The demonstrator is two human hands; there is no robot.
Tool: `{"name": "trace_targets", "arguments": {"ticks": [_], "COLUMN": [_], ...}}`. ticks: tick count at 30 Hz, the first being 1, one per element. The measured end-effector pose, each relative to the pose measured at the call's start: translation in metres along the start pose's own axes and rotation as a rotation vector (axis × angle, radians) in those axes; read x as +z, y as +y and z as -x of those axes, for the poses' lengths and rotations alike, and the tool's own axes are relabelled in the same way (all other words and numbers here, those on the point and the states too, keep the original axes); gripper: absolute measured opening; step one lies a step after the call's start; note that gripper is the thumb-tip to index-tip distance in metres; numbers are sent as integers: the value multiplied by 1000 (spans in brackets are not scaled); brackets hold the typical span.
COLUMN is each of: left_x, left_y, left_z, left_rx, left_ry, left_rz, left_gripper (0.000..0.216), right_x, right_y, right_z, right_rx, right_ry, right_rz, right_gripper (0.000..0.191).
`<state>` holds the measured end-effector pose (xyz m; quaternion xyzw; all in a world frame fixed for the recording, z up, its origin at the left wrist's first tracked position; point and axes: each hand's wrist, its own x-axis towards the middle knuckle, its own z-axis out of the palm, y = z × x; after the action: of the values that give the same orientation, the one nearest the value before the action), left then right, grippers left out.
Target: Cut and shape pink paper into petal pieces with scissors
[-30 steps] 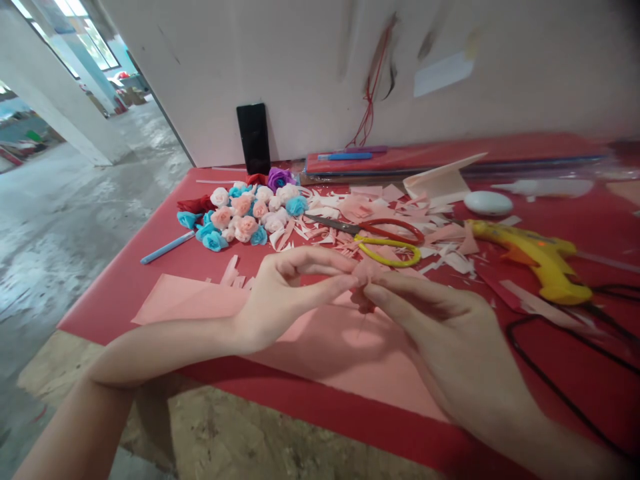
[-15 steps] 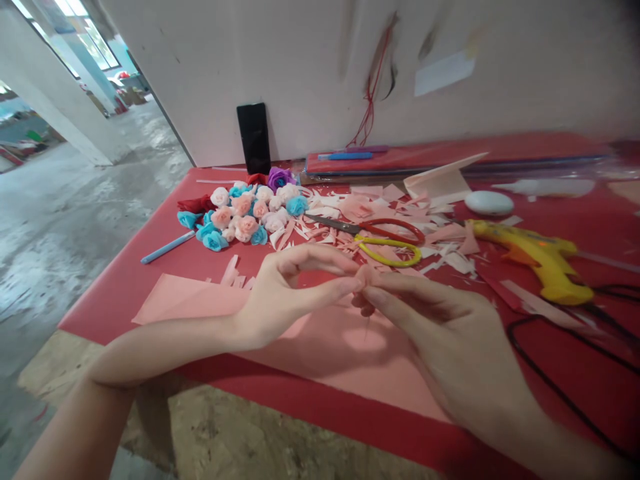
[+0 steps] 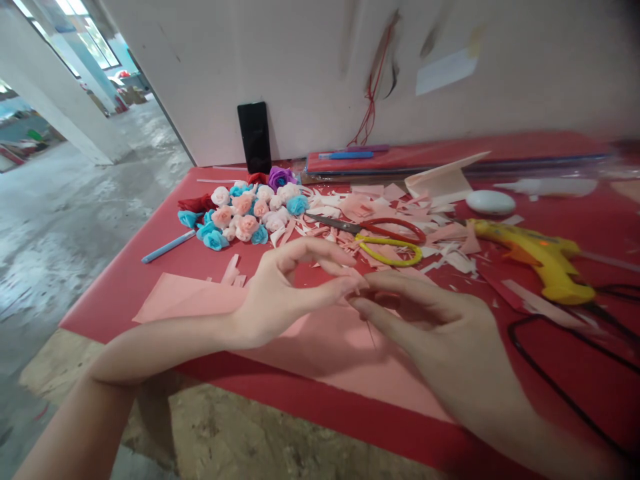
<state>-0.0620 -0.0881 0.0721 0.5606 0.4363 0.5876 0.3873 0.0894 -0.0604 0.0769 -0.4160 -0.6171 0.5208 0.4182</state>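
My left hand (image 3: pixel 285 293) pinches a small piece of pink paper (image 3: pixel 356 273) between thumb and fingertips, mostly hidden by the fingers. My right hand (image 3: pixel 443 333) meets it from the right, thumb and index finger curled at the same piece. A thin strand (image 3: pixel 371 333) dangles below the fingertips. Beneath both hands lies a large pink paper sheet (image 3: pixel 320 347). Scissors (image 3: pixel 373 233) with one red and one yellow handle rest just beyond the fingers, among pink and white paper scraps (image 3: pixel 453 257).
Paper roses (image 3: pixel 245 217) in several colours are heaped at the back left near an upright black phone (image 3: pixel 255 138). A blue pen (image 3: pixel 169 246) lies left. To the right are a yellow glue gun (image 3: pixel 543 257) with a black cord (image 3: pixel 550 387) and a white oval object (image 3: pixel 491 202).
My right thumb has slid left and slightly down along the small paper piece, apart from the index finger. The strand below now slants. My left hand has barely moved.
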Motion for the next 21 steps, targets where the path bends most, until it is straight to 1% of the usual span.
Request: {"name": "trace_targets", "arguments": {"ticks": [9,15,18,21], "left_x": [1,2,0,-2], "left_y": [-1,2,3,3], "left_z": [1,1,1,0], "left_rx": [14,11,37,84], "left_ry": [-8,-8,-39,-75], "left_rz": [49,52,60,9], "left_gripper": [10,12,12,16], "right_x": [-4,-5,-6,-8], "right_y": [0,4,3,-1], "right_z": [1,2,2,2], "right_rx": [-49,-108,-148,-147], "right_ry": [-26,-20,0,-36], "right_rz": [-19,75,75,150], "right_gripper": [6,3,3,4]}}
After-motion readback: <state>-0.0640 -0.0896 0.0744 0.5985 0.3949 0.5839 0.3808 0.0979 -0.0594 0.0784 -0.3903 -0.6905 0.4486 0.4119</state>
